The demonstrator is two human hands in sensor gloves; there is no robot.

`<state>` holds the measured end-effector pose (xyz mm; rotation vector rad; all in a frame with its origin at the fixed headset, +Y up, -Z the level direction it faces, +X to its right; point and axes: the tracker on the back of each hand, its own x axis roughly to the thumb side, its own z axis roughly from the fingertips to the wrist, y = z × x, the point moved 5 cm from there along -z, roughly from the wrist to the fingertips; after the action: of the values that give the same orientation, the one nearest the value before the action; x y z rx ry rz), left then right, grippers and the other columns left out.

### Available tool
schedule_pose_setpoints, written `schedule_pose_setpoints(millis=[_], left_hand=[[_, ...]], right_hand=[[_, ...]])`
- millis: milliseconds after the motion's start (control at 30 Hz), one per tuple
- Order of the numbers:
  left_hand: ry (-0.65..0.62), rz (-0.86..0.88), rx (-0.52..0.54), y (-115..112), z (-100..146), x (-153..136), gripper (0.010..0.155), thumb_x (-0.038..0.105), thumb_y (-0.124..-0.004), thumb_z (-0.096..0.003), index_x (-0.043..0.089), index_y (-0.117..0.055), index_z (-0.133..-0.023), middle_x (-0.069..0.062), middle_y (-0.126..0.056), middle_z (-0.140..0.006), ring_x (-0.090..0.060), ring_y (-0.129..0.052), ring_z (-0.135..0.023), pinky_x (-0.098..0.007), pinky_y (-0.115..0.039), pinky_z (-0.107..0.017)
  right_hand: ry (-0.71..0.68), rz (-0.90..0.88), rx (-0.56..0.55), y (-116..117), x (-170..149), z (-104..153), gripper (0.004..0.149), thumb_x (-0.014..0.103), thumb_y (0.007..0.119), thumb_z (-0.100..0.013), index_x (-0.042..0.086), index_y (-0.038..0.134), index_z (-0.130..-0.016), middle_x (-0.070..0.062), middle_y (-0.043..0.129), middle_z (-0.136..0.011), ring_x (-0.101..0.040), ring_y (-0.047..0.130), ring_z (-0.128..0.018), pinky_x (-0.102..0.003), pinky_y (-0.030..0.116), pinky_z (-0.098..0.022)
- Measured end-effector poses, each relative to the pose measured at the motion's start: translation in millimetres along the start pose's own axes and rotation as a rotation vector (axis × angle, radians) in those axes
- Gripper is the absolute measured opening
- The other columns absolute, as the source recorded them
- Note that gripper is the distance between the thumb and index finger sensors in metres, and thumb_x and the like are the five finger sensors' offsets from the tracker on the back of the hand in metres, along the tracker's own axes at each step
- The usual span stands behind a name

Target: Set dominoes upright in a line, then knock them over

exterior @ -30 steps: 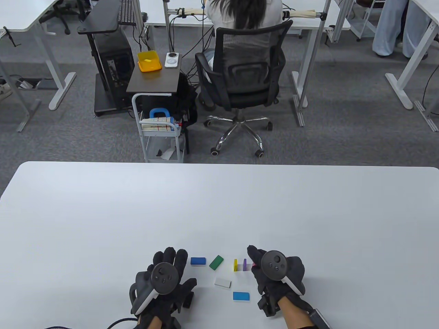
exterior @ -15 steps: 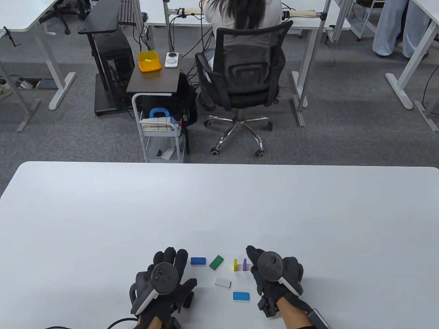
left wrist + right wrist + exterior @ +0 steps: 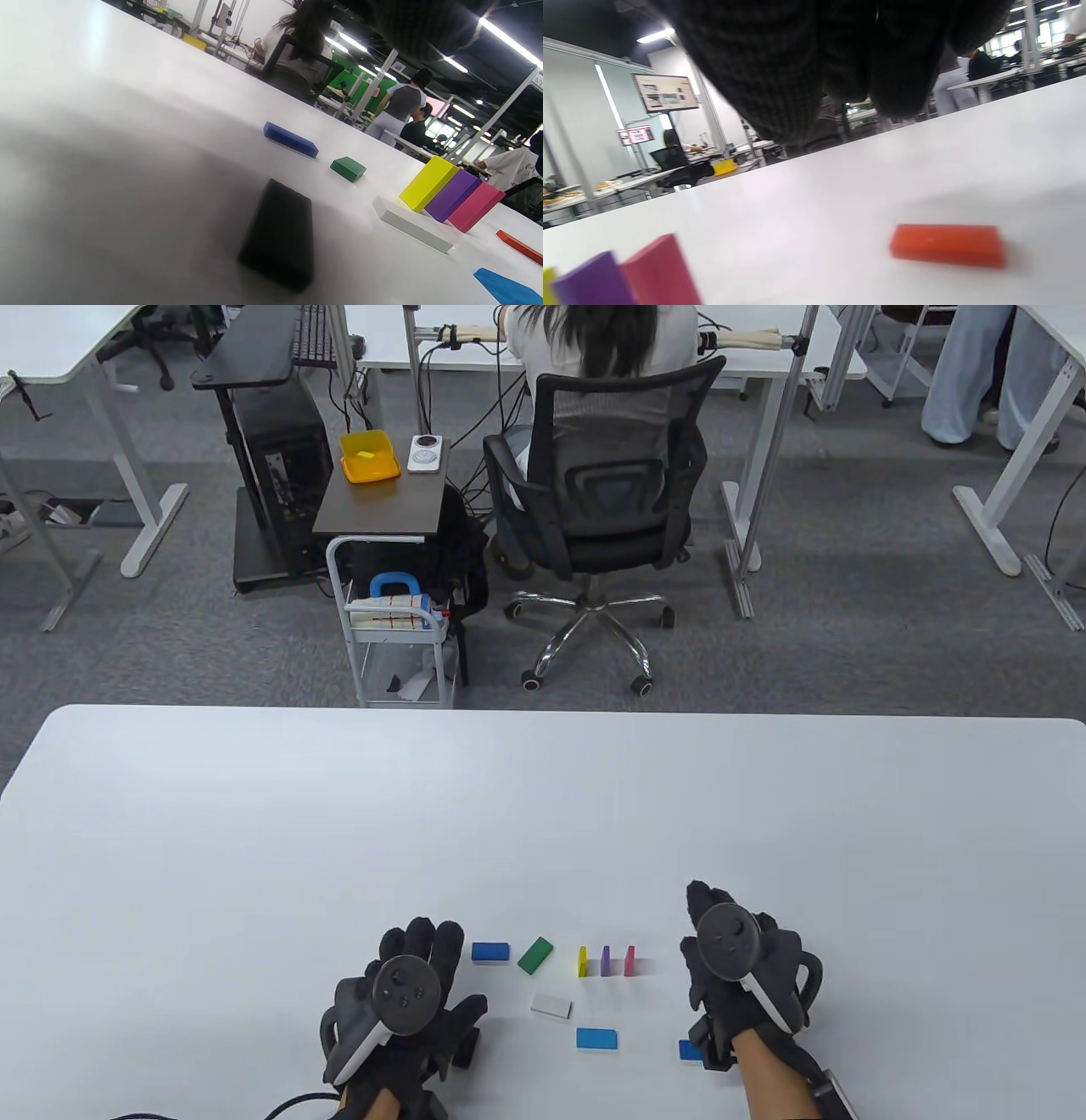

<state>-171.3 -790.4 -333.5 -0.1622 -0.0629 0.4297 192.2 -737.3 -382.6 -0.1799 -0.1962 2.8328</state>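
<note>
Three dominoes stand upright in a short row: yellow point(image 3: 583, 960), purple point(image 3: 606, 960) and pink point(image 3: 629, 960). Lying flat to their left and nearer me are a blue domino point(image 3: 490, 953), a green domino point(image 3: 535, 954), a white domino point(image 3: 551, 1005) and a light blue domino point(image 3: 596, 1038). Another blue domino point(image 3: 689, 1050) peeks out beside my right wrist. My right hand point(image 3: 711, 906) hovers right of the row, holding nothing, its fingers above a flat orange domino point(image 3: 946, 245). My left hand point(image 3: 420, 942) rests on the table left of the blue domino, fingers spread. A black domino point(image 3: 280, 237) lies beneath it.
The white table point(image 3: 543, 814) stretches far beyond the dominoes. Past its far edge stand a small cart point(image 3: 399, 645) and an office chair point(image 3: 602, 517) with a seated person, well out of reach.
My right hand has let go of the pink domino and moved right and away from the row. The pink domino now stands alone beside the purple one. The left hand has not moved.
</note>
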Motion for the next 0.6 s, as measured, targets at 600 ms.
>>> schedule_pose_setpoints(millis=[600], left_hand=[[0.004, -0.011, -0.016, -3, -1, 0, 0.084, 0.061, -0.072, -0.0394, 0.038, -0.026, -0.105, -0.007, -0.025, -0.122, -0.046, -0.026, -0.110, -0.064, -0.040, -0.081]], right_hand=[[0.135, 0.275, 0.217, 61, -22, -15, 0.064, 0.029, 0.095, -0.038, 0.022, 0.076, -0.098, -0.009, 0.083, -0.097, -0.048, 0.073, -0.094, -0.065, 0.052, -0.072]])
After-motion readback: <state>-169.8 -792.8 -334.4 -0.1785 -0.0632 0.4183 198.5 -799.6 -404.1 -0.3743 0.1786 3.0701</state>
